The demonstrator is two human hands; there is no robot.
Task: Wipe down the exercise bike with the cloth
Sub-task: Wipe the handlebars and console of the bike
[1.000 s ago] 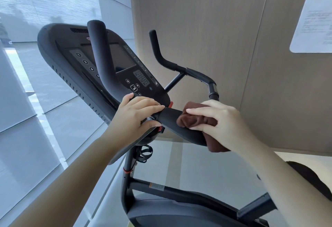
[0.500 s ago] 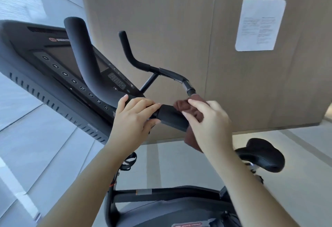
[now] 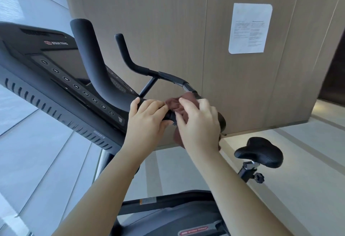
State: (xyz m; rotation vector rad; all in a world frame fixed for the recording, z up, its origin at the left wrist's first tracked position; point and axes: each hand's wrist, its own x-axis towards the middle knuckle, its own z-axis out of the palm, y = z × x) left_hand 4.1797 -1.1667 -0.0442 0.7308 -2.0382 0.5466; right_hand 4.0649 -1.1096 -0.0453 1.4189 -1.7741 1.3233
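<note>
Left hand: fingers together, curled over the near handlebar of the exercise bike, thumb beneath the bar. Right hand: fingers slightly apart, curled over the brown cloth, holding it round the same bar, just beside the left hand. The cloth is bunched and mostly hidden behind the right hand; one fold hangs below the bar. The bar section under both hands is covered. The console is cut off at the left edge, the bike's lower frame at the bottom edge. Text on the wall notice is illegible
</note>
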